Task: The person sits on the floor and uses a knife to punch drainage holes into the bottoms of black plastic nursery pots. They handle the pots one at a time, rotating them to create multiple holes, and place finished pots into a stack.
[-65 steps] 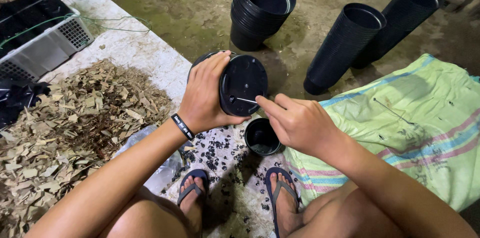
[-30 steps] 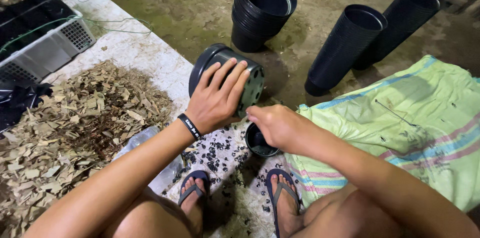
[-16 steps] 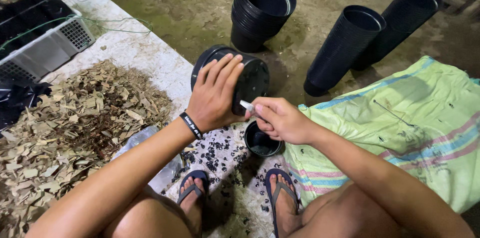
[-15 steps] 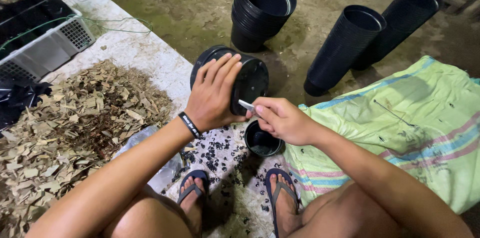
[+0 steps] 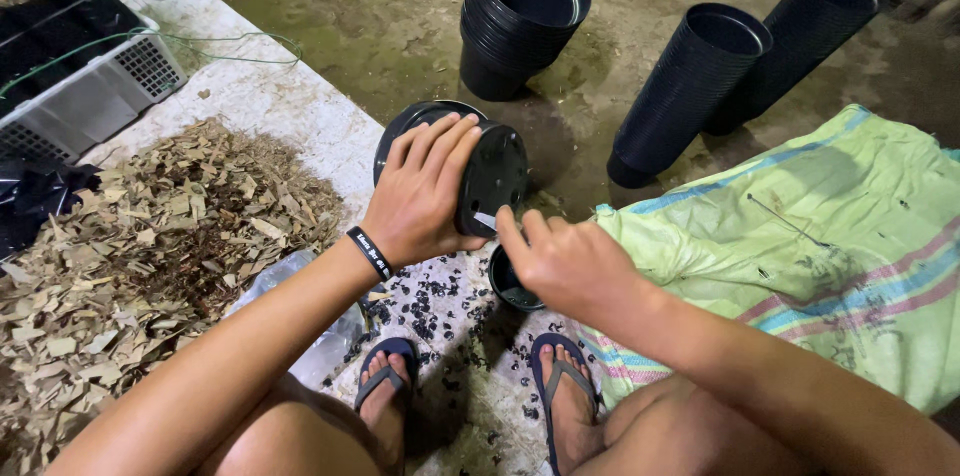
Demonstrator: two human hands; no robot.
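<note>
The black plastic pot (image 5: 488, 171) is held on its side above the floor, base turned toward the person, rim pointing away. The left hand (image 5: 420, 191) wraps over its wall from above, fingers spread and closed around it, a black wristband (image 5: 371, 252) on the wrist. The right hand (image 5: 560, 261) is at the pot's base edge, fingers pinched shut on a small pale tool (image 5: 484, 221) pressed against the base; what kind of tool cannot be told.

Directly below the pot a small black cup (image 5: 503, 283) stands on the floor, partly hidden by the right hand, with black plastic chips (image 5: 440, 301) scattered around it and both sandalled feet (image 5: 560, 391) just nearer the person. Beyond the pot, with open bare floor between, stands an upright stack of black pots (image 5: 522, 11); to the pot's right two leaning stacks of pots (image 5: 690, 86) rest well apart from it. A green striped sack (image 5: 820, 236) lies flat right of the pot, its near edge close to the right hand. Left of the pot a heap of dry leaf pieces (image 5: 130, 246) spreads over a pale slab (image 5: 270, 96), whose edge runs just beside the pot, and a white crate (image 5: 90, 101) sits farther left
</note>
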